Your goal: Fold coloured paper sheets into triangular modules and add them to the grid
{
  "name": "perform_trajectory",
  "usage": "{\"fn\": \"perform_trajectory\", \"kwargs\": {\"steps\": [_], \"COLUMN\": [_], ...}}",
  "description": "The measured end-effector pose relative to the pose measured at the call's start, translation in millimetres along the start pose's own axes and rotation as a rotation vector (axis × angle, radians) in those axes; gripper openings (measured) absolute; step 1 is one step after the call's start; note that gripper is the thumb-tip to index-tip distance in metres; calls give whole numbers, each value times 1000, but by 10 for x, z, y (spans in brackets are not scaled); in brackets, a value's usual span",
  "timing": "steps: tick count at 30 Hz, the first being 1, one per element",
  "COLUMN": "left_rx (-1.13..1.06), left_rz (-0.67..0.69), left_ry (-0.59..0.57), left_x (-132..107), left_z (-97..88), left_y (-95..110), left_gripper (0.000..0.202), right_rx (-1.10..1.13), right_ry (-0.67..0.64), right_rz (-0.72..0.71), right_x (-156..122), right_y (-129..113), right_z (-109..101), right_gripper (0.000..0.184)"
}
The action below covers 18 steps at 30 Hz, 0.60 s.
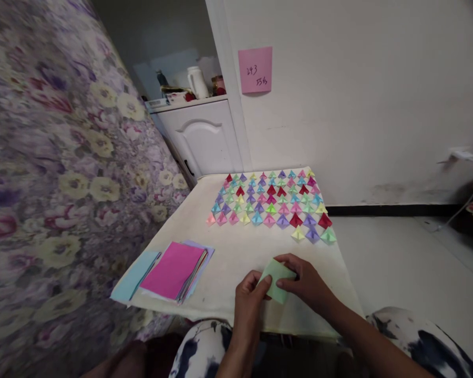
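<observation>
A light green square of paper [278, 283] is held between both hands above the near edge of the table [220, 252]. My left hand [252, 289] pinches its left side, thumb on top. On the right side, my right hand [301, 278] grips the paper between thumb and fingers. Whether the sheet is folded in layers I cannot tell. Beyond the hands, rows of small folded paper pieces [284, 220] in many colours cover the far part of the table. A stack of coloured paper, topped by a magenta sheet [174, 270], lies to the left.
Light blue paper [136, 277] lies at the table's left corner. A floral curtain [63, 184] hangs on the left. Behind the table stand a white cabinet [205, 134] and a wall [358, 105] with a pink note [255, 71]. A white jug [197, 83] stands on the cabinet.
</observation>
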<state>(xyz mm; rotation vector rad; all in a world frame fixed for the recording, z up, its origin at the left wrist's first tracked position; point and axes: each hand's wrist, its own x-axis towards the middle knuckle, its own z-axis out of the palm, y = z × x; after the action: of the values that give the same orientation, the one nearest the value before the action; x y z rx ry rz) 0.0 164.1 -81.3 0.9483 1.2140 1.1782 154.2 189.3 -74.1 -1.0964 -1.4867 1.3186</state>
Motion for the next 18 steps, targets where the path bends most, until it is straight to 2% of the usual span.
{"fn": "perform_trajectory", "kwargs": {"steps": [4,9,11,14,18], "left_rx": [16,-49,-40,5,58], "left_rz": [-6,36,19,-82,-127], "left_ry": [0,52,2,-113,-109], "left_x": [-26,-70,-68,-43,-23], "left_z": [17,50,63,89,131], "left_y": [-4,92,96,29,-59], "left_gripper": [26,23,21,27,29], "right_rx": [23,128,165,193,199], "right_ry": [5,-11,16,58,65], "right_rz": [-17,-6,1,22,37], "right_x": [11,20,28,38,38], "right_y": [21,20,20,9,-25], "right_z": [13,7,-2,-14,-21], "right_gripper": [36,33,34,35,32]}}
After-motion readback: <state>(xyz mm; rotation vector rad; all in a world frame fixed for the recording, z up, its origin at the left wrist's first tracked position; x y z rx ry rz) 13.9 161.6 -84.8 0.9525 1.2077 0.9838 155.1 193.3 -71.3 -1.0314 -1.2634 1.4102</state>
